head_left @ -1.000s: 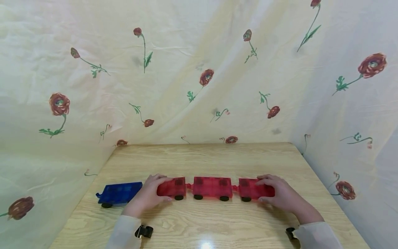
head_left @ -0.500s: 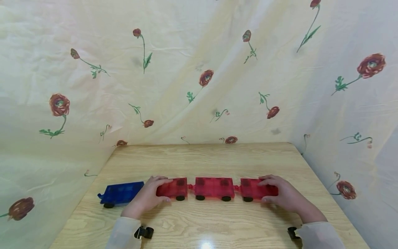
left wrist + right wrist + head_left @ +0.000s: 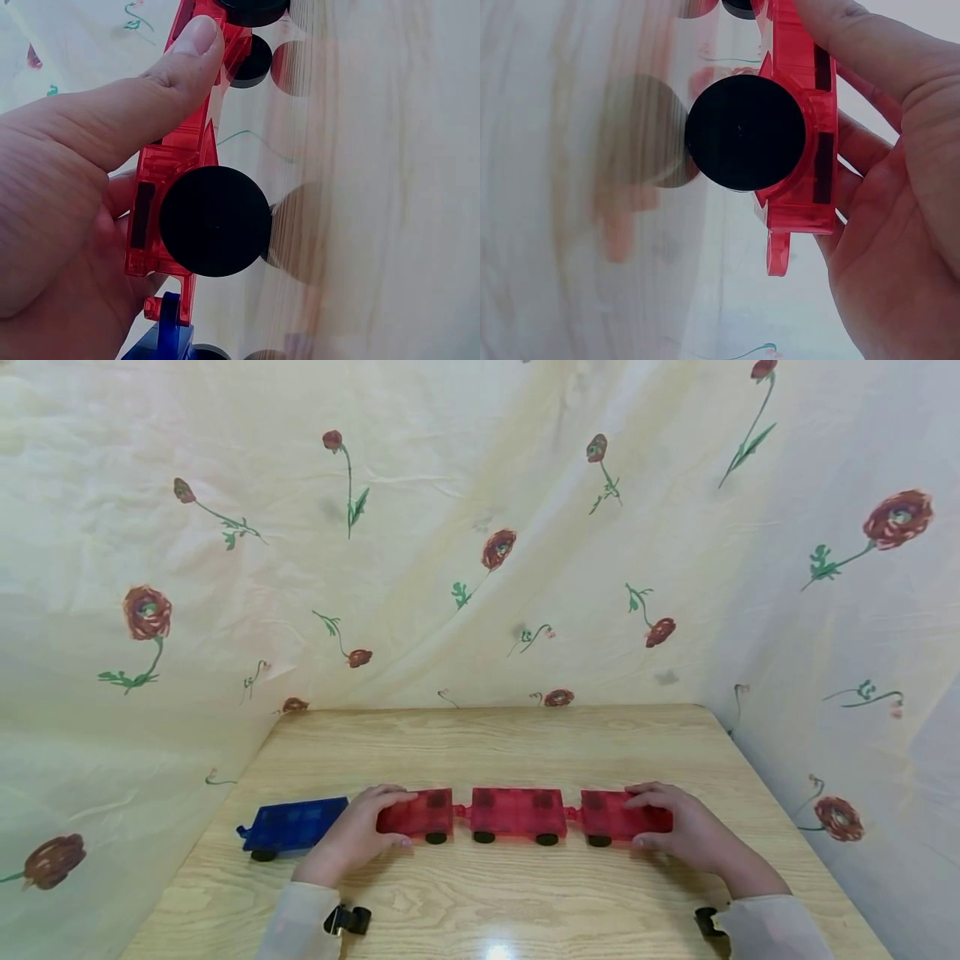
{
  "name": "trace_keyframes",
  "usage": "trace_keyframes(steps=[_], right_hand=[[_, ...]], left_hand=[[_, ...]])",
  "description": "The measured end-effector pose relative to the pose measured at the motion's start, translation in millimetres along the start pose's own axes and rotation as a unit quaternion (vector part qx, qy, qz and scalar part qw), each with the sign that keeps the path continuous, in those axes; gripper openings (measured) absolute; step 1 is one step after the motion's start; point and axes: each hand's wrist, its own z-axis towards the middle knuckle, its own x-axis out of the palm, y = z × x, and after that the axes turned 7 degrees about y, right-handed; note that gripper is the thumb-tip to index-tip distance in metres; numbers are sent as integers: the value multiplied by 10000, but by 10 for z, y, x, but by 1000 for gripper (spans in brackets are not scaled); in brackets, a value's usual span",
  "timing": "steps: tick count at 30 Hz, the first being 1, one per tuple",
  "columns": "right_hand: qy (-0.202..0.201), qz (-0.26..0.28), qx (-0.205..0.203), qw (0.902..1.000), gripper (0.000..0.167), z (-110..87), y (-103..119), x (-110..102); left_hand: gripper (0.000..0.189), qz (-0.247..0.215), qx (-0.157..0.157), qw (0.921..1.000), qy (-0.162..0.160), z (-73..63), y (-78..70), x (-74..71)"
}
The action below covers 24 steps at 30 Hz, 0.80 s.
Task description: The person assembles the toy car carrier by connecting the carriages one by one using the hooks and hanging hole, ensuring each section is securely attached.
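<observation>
Three translucent red toy train cars stand in a row on the table, coupled end to end. My left hand [image 3: 352, 835] grips the left red car [image 3: 423, 810], thumb along its near side. At the other end, my right hand [image 3: 690, 831] holds the right red car [image 3: 606, 814] between thumb and fingers. Neither hand touches the middle red car [image 3: 517, 812]. Left of the row stands a blue car [image 3: 296, 822], partly hidden by the left hand. In the left wrist view, its blue hook [image 3: 169, 307] overlaps a red peg [image 3: 152, 307]. A free red coupling [image 3: 778, 255] hangs off the right car.
The wooden table [image 3: 487, 735] has a light grain and a glossy surface. A cream cloth with printed flowers [image 3: 420, 568] rises behind it and at both sides. Black straps [image 3: 348, 919] sit by the sleeves.
Both hands and the whole row, blue car included, have slid slightly to the right over the last second. In the last half second they are nearly still.
</observation>
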Motion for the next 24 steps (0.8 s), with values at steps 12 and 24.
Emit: trace_keyframes(steps=[12, 24], right_hand=[[53, -5, 33, 10000, 46, -1, 9, -19], [-183, 109, -215, 9995, 43, 43, 107, -92]], left_hand=[[68, 71, 21, 10000, -13, 23, 14, 9], [72, -249, 62, 9997, 35, 31, -40, -180]])
